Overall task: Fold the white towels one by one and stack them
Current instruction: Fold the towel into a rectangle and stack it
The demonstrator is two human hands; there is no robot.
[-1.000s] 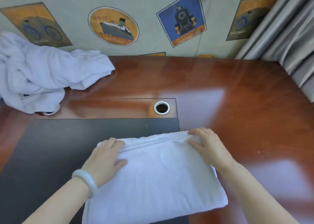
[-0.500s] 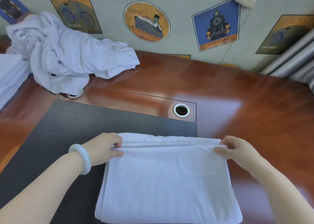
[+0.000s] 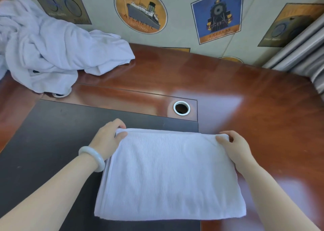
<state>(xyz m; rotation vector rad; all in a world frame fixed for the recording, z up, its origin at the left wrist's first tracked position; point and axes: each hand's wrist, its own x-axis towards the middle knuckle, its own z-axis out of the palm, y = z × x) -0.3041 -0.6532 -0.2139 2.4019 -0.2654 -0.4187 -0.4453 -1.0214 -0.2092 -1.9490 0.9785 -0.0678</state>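
Note:
A folded white towel (image 3: 168,174) lies in front of me, partly on the black desk pad (image 3: 52,134) and partly on the red-brown wooden desk (image 3: 254,108). My left hand (image 3: 108,138), with a pale bangle on the wrist, pinches the towel's far left corner. My right hand (image 3: 233,146) grips the far right corner, thumb on top. The far edge looks slightly raised off the desk. A heap of unfolded white towels (image 3: 49,45) sits at the far left against the wall.
A round cable hole with a metal ring (image 3: 181,108) is set in the desk just beyond the towel. A second ring (image 3: 59,94) peeks out under the heap. The wall behind carries printed pictures, and grey curtains (image 3: 301,43) hang at the right.
Both hands went from lying flat on the towel to gripping its far corners. The view has shifted, showing more of the heap at the left.

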